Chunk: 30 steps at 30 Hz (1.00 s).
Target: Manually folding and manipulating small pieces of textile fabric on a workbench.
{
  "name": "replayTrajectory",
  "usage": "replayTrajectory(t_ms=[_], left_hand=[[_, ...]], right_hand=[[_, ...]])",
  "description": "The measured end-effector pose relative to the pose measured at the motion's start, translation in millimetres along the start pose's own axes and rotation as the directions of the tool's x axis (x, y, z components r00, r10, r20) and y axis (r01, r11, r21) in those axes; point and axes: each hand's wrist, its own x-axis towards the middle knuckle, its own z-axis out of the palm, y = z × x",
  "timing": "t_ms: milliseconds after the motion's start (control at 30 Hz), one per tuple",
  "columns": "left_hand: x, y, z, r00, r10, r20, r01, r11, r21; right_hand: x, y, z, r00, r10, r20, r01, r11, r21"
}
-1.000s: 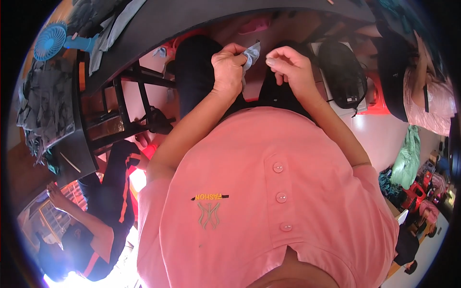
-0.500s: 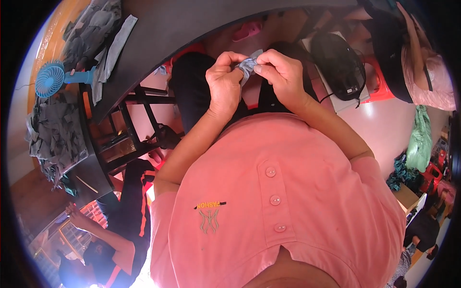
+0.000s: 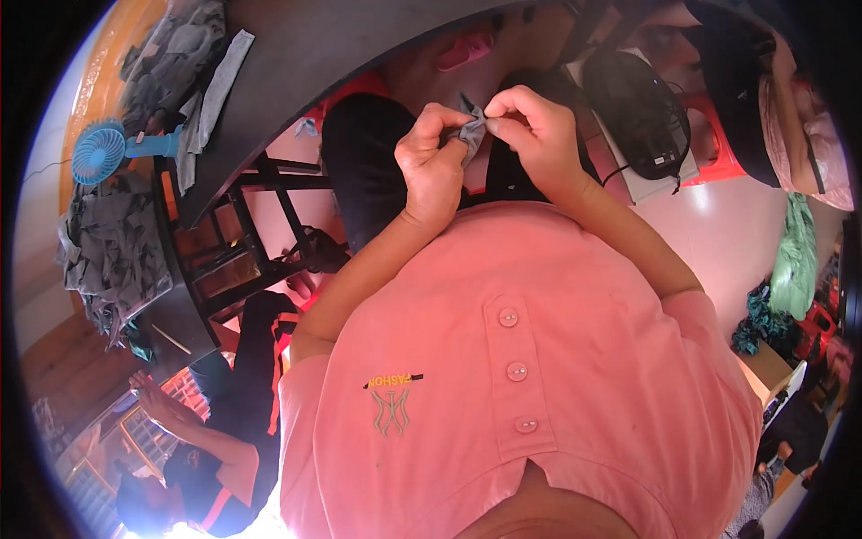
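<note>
A small piece of grey-blue fabric [image 3: 470,135] is held up over my lap, bunched between both hands. My left hand [image 3: 434,166] pinches its lower part between thumb and curled fingers. With thumb and forefinger, my right hand [image 3: 537,135] grips the fabric's upper right side. A dark pointed end of the cloth sticks up between the two hands. The fingers hide part of the piece, and its exact shape cannot be made out.
A dark table [image 3: 305,54] curves across the upper left, bearing grey fabric pieces [image 3: 117,242] and a blue fan [image 3: 101,151]. A black mesh-covered item [image 3: 636,112] stands at right by a red stool [image 3: 714,144]. A co-worker [image 3: 211,449] sits at lower left; another person [image 3: 795,135] is at upper right.
Both hands have shifted slightly to the right, and the fabric between them is turned, with a dark tip now pointing up. The co-worker's hand at lower left has moved.
</note>
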Motion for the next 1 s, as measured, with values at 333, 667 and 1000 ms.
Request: replayTrajectory(t_ms=[333, 667, 1000], left_hand=[[1.8, -2.0, 4.3, 0.999, 0.046, 0.007, -0.046, 0.988, 0.151], [-0.2, -12.2, -2.5, 0.998, -0.028, -0.06, 0.031, 0.998, 0.058], [-3.8, -15.0, -1.9, 0.99, 0.032, 0.135, -0.058, 0.98, 0.191]], right_hand=[[-10.7, -5.5, 7.2, 0.994, -0.08, 0.074, 0.095, 0.972, -0.213], [-21.1, -15.0, 7.9, 0.99, 0.135, 0.036, -0.135, 0.991, 0.005], [-21.5, -4.8, 2.9, 0.984, 0.102, 0.145, -0.087, 0.99, -0.108]])
